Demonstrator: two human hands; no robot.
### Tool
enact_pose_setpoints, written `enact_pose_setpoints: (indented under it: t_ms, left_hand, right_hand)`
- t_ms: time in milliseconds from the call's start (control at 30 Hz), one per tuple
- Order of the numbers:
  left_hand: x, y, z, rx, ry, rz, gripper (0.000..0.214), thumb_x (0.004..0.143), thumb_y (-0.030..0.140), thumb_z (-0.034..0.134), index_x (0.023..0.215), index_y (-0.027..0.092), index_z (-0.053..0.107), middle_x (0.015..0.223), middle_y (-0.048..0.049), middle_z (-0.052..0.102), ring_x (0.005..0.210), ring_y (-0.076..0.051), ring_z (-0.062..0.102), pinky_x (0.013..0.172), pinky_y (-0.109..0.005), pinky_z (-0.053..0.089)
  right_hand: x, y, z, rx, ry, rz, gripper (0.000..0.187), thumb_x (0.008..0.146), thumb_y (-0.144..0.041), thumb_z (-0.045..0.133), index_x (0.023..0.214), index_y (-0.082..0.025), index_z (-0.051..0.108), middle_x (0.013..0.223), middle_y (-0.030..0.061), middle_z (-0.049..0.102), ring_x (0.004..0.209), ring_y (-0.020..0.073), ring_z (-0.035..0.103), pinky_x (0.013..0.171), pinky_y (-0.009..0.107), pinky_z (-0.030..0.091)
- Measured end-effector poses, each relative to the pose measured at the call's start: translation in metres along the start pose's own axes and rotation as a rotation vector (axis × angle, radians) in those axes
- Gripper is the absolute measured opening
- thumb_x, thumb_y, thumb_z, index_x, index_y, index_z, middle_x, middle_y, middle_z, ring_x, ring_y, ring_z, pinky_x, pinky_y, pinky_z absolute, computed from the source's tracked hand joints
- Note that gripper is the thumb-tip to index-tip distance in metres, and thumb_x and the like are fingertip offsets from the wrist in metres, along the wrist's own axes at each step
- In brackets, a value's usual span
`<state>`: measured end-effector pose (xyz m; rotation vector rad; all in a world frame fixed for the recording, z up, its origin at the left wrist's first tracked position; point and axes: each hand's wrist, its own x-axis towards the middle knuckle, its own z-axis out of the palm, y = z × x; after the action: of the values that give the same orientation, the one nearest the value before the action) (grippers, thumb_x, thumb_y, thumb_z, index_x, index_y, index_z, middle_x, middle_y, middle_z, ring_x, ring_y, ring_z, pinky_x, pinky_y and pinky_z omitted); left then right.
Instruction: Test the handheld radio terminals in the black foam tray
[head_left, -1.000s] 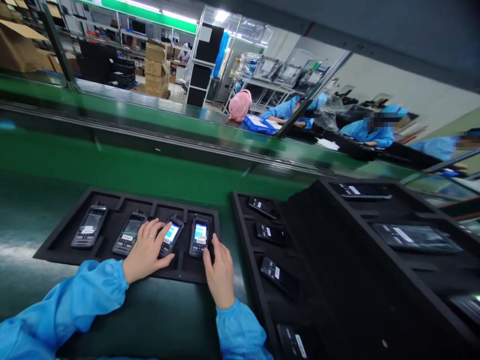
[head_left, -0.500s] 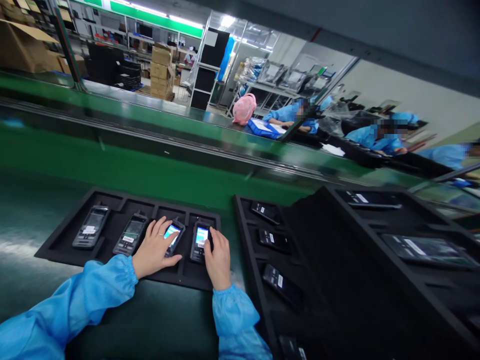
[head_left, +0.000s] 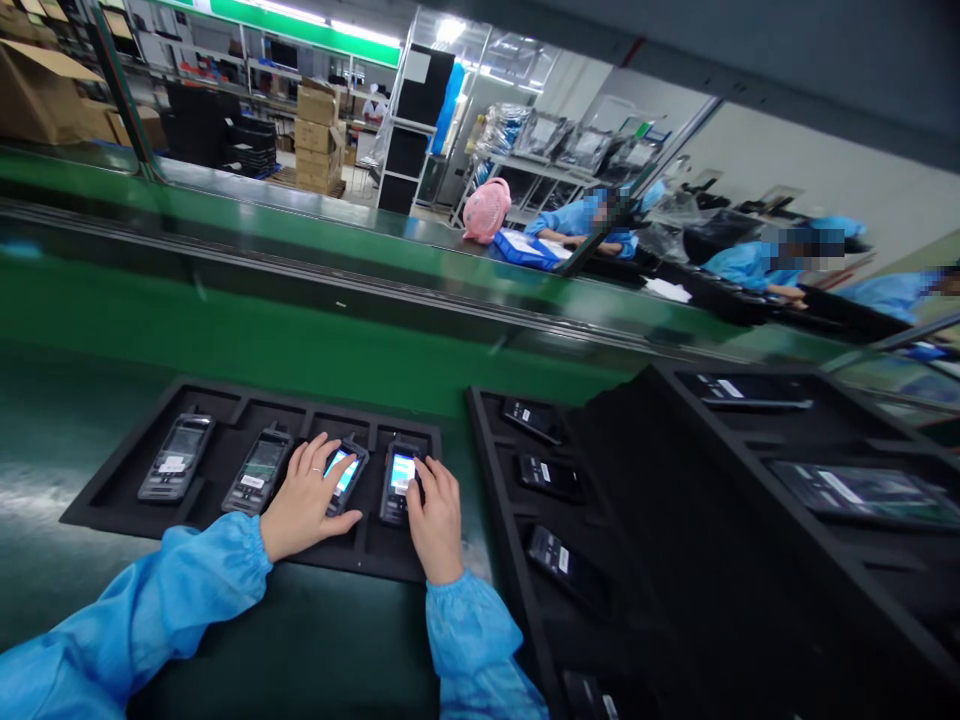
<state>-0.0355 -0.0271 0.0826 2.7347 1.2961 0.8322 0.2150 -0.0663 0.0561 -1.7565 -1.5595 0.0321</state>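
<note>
A black foam tray (head_left: 105, 495) in front of me holds several rugged keypad handsets with stubby antennas. My left hand (head_left: 304, 497) lies spread over a handset with a lit screen (head_left: 343, 474), its fingertips at the screen and thumb stretched out below. My right hand (head_left: 438, 510) rests at the right side of another lit handset (head_left: 397, 487), thumb and fingers apart over its edge. Neither hand lifts anything. Left of them, two handsets with dark screens, one (head_left: 259, 470) in the middle and one (head_left: 178, 457) at the far left, lie in their slots.
To the right stands a second foam tray (head_left: 517, 560) with several dark handsets, and a raised foam tray (head_left: 757, 480) beyond it holds more. A green ledge (head_left: 300, 240) runs across behind. Past it are a pink fan (head_left: 486, 210), a blue folder (head_left: 525, 250) and people in blue sleeves.
The view has shifted slightly. Both hands stay over the same two lit handsets, with only small finger movement.
</note>
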Motion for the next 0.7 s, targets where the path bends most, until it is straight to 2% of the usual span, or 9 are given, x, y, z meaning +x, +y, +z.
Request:
enact_pose_setpoints:
  t_ms: [167, 300, 500, 700]
  left_hand:
    - [0.0005, 0.0008, -0.0014, -0.009, 0.034, 0.008, 0.063, 0.093, 0.043, 0.074, 0.147, 0.014, 0.062, 0.15, -0.0269, 0.061, 0.149, -0.05, 0.051, 0.115, -0.068, 0.051]
    - [0.0007, 0.0008, -0.0028, -0.024, 0.058, -0.01, 0.059, 0.093, 0.039, 0.072, 0.144, 0.011, 0.061, 0.147, -0.0273, 0.062, 0.148, -0.049, 0.052, 0.115, -0.066, 0.053]
    - [-0.0002, -0.0008, -0.005, -0.056, 0.069, -0.036, 0.042, 0.092, 0.034, 0.073, 0.13, 0.016, 0.067, 0.142, -0.023, 0.065, 0.146, -0.047, 0.055, 0.114, -0.064, 0.054]
    - [0.001, 0.0003, -0.0083, -0.078, 0.083, -0.028, 0.032, 0.09, 0.031, 0.073, 0.119, 0.019, 0.07, 0.138, -0.0212, 0.067, 0.144, -0.046, 0.057, 0.113, -0.064, 0.056]
  right_hand:
    - [-0.0001, -0.0036, -0.0029, -0.018, -0.003, -0.002, 0.043, 0.11, -0.035, 0.046, 0.135, -0.023, 0.078, 0.146, 0.0178, 0.074, 0.141, 0.0344, 0.061, 0.116, 0.062, 0.057]
    - [0.0005, -0.0055, -0.0041, -0.037, -0.006, -0.002, 0.044, 0.111, -0.036, 0.044, 0.128, -0.023, 0.082, 0.145, 0.0185, 0.073, 0.144, 0.0366, 0.059, 0.117, 0.064, 0.056]
    - [0.0004, -0.0031, -0.0053, -0.034, 0.004, 0.01, 0.047, 0.111, -0.033, 0.041, 0.14, -0.024, 0.077, 0.148, 0.0169, 0.073, 0.146, 0.0351, 0.058, 0.118, 0.064, 0.054]
    - [-0.0002, -0.0019, -0.0037, -0.04, 0.012, 0.006, 0.047, 0.11, -0.032, 0.04, 0.133, -0.022, 0.08, 0.143, 0.0182, 0.076, 0.144, 0.0364, 0.058, 0.117, 0.065, 0.055]
